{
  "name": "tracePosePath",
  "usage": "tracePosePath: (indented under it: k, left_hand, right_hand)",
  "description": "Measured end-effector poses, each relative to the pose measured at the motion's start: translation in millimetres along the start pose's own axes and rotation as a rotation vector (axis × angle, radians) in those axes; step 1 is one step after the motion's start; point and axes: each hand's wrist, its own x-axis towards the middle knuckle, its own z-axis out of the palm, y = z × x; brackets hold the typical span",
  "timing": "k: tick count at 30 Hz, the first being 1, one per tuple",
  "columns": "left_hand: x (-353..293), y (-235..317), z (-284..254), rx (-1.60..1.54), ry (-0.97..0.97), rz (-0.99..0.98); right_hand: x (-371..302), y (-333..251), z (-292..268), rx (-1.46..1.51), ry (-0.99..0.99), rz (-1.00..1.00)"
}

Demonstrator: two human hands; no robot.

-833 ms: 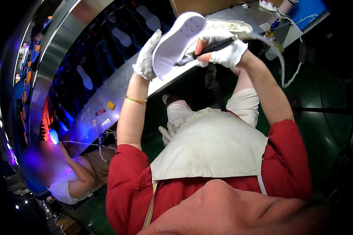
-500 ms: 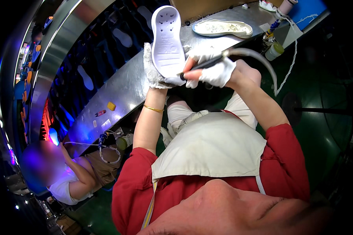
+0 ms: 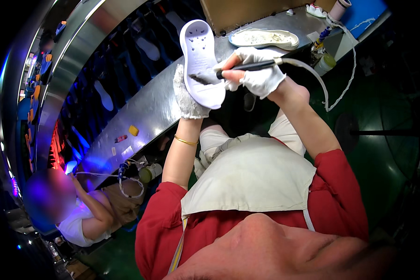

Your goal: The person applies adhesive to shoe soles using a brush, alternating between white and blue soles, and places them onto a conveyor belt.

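The left hand (image 3: 185, 99) held a white sole (image 3: 201, 58); just right of it, the right hand (image 3: 260, 80) gripped a black-handled brush (image 3: 251, 66).

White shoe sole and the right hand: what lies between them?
In the head view, a black brush-like tool held in the right hand bridges the gap, its dark tip at the sole.

Had an open lane down the metal bench (image 3: 144, 105), left of the left hand (image 3: 187, 95), broken farther along by a yellow block (image 3: 133, 130) and a small red piece (image 3: 121, 138). Found a slim gap between the held sole (image 3: 200, 58) and the speckled sole (image 3: 266, 38). Got fenced off rightward by the right hand (image 3: 260, 72) and looping hose (image 3: 296, 62).
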Motion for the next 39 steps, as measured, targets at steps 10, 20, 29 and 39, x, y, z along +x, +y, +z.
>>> tracePosePath:
  k: [10, 20, 29, 39]
  left_hand:
    - [-27.4, 9.2, 18.1, -0.453, -0.232, -0.349]
    - [-21.1, 13.3, 0.6, -0.541, -0.099, -0.332]
    - [-27.0, 21.8, -12.7, -0.394, -0.161, -0.275]
    - [-33.5, 29.8, 7.5, -0.314, -0.078, -0.342]
  right_hand:
    - [44.3, -12.1, -25.9, -0.14, 0.085, -0.094]
    - [24.5, 31.9, 4.8, -0.784, 0.192, -0.942]
    - [-34.6, 14.4, 13.1, -0.042, -0.126, -0.011]
    - [19.5, -3.8, -12.6, -0.818, 0.08, -0.857]
